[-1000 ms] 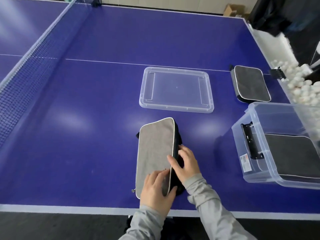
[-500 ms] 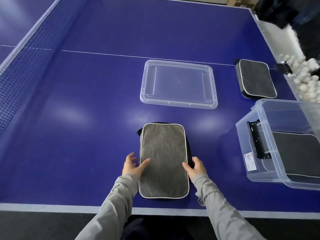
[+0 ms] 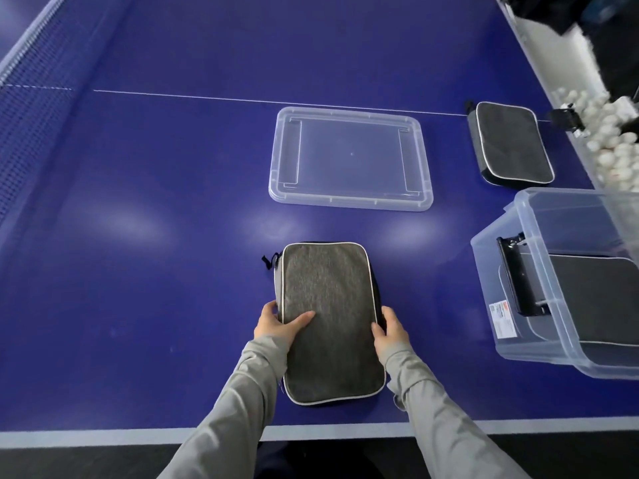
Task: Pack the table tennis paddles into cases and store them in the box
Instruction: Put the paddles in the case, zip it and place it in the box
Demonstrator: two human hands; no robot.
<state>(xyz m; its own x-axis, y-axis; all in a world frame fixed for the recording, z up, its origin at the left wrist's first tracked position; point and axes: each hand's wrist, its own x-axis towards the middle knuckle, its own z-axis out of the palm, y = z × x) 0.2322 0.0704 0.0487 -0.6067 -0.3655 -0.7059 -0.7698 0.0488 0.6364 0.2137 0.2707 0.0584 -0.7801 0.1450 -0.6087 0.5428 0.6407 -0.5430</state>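
Observation:
A grey paddle case (image 3: 328, 312) with white piping lies flat near the table's front edge. My left hand (image 3: 276, 324) grips its left side, thumb resting on top. My right hand (image 3: 390, 331) holds its right side. A second grey case (image 3: 511, 146) lies at the far right of the table. The clear plastic box (image 3: 539, 216) stands at the right with another case (image 3: 601, 299) inside it. No bare paddle is visible.
The box's clear lid (image 3: 349, 159) lies upside down in the middle of the blue table (image 3: 155, 219). The net (image 3: 31, 98) runs along the left. A container of white balls (image 3: 601, 140) sits beyond the right edge.
The case went from tilted on its edge to lying flat. My hands moved to its two sides and now grip it more firmly.

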